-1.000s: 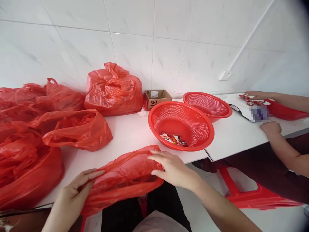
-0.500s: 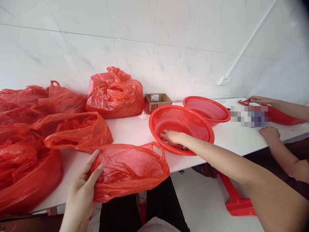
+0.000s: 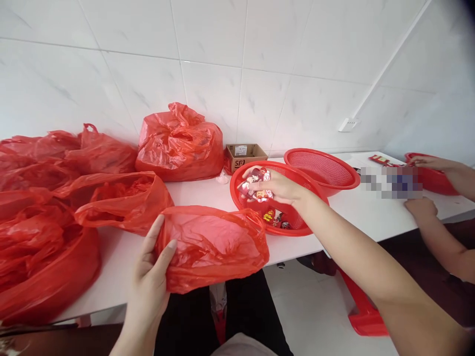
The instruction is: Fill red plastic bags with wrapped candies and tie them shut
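My left hand [image 3: 154, 267] pinches the left rim of a red plastic bag [image 3: 215, 247], whose mouth gapes upward at the table's front edge. Over the near red basket [image 3: 235, 190], my right hand [image 3: 276, 187] is closed around several small printed packets [image 3: 256, 184], dark red and white with some orange. Other little packets [image 3: 275, 217], one black with yellow lettering, lie on the basket's bottom. My right forearm crosses the basket's right rim.
Filled red bags [image 3: 180, 143] crowd the table's left and back. An open cardboard box [image 3: 245, 153] and a second red basket [image 3: 322, 165] stand by the wall. At the right, a co-worker's hands [image 3: 426, 162] work near packets and another red basket. A red stool [image 3: 367, 321] stands below.
My right hand has risen from the basket's bottom with several packets in it. My left hand and the bag have shifted slightly right and up. The co-worker's far hand has moved right.
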Action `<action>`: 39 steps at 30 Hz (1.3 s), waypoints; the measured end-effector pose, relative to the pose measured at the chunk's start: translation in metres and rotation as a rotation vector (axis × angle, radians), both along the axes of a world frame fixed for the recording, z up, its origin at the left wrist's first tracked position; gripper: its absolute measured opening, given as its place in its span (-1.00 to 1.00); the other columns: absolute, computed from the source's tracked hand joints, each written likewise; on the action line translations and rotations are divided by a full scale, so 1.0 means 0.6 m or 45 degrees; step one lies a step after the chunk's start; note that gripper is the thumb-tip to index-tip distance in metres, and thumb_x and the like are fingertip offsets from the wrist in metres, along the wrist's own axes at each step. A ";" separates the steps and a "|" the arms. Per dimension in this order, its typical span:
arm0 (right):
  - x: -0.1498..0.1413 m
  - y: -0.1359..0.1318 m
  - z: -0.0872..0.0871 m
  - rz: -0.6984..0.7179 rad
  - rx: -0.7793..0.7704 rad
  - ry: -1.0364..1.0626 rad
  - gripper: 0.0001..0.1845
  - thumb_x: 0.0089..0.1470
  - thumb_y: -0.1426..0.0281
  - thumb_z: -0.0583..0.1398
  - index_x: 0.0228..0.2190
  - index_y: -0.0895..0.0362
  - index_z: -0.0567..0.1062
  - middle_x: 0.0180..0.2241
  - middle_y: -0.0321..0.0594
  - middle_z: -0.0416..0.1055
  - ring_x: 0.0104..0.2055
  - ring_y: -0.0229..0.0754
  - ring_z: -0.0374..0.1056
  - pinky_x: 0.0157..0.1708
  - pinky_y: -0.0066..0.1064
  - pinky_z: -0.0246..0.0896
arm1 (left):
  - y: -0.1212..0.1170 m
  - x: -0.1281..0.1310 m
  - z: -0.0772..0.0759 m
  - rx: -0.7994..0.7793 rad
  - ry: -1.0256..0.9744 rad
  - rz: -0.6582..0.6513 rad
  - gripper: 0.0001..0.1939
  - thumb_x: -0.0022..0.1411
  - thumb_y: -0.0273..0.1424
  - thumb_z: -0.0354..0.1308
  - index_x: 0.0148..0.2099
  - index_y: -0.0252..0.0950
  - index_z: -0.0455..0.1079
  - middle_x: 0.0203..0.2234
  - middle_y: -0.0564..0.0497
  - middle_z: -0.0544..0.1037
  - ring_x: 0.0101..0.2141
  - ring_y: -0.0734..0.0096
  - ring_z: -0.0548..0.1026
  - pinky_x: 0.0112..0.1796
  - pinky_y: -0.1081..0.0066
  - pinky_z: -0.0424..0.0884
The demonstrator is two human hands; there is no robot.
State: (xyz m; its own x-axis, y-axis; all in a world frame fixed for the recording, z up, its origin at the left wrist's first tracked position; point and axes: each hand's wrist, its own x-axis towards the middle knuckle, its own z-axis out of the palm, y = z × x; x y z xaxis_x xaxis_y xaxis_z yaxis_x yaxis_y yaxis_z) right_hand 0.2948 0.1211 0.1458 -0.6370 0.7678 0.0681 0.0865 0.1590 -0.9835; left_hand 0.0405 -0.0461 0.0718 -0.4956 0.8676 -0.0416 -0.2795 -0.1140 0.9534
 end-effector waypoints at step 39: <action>0.063 0.045 -0.122 0.036 0.310 -1.795 -0.37 -0.09 0.23 0.30 0.05 0.10 0.42 0.05 0.11 0.29 -0.14 0.08 0.42 -0.32 -0.28 0.25 | -0.044 -0.028 -0.076 -0.195 0.555 0.007 -0.32 0.18 -0.16 0.21 0.32 -0.13 0.19 0.28 -0.04 0.27 0.27 0.11 0.19 0.30 0.09 -0.02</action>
State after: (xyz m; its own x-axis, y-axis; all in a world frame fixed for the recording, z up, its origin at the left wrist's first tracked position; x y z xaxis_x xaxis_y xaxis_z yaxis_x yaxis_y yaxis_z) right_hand 0.3326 0.1480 0.0723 -0.2968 0.8151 -0.4976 0.9448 0.3264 -0.0287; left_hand 0.0235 -0.0726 0.0265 -0.5000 0.8649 0.0441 0.1512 0.0371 0.9878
